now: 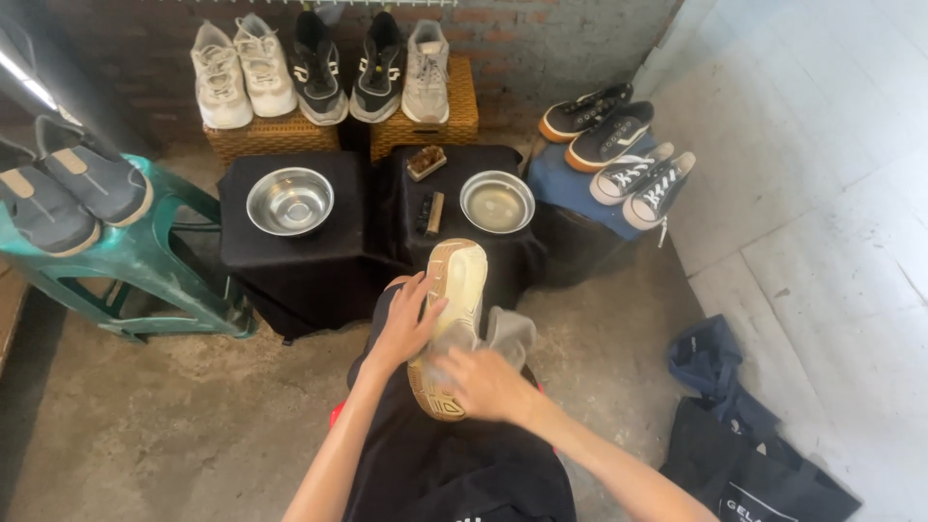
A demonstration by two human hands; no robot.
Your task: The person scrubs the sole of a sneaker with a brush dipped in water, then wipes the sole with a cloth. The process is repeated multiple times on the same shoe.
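The grey floor [193, 425] is the biggest thing here. A green plastic chair [145, 256] stands by its left edge, and two dark slip-on shoes [68, 188] lie on the chair. Two low worktops with black cloth stand in the middle. The left worktop [290, 256] has a shiny metal bowl [290, 201] on it. The right worktop [454, 169] has a second metal bowl [497, 202] near its right edge, a dark brush [431, 213] near its left edge, and a small brown brush [426, 161] near its back edge. Behind them are two woven boxes [275, 135] with five sneakers [319, 68] on top. A blue stand [570, 188] to the right holds four more shoes [619, 145]. Dark bags [744, 435] lie by the right edge of the floor.

The person sits with a cream shoe [454, 290] on their lap, sole up, with its toe pointing at the right worktop. The left hand [406, 324] is wrapped around the left side of the shoe and holds it tight. The right hand [488, 385] presses on the heel end of the sole, fingers curled together on a grey cloth [510, 333] that sticks out beside the shoe.
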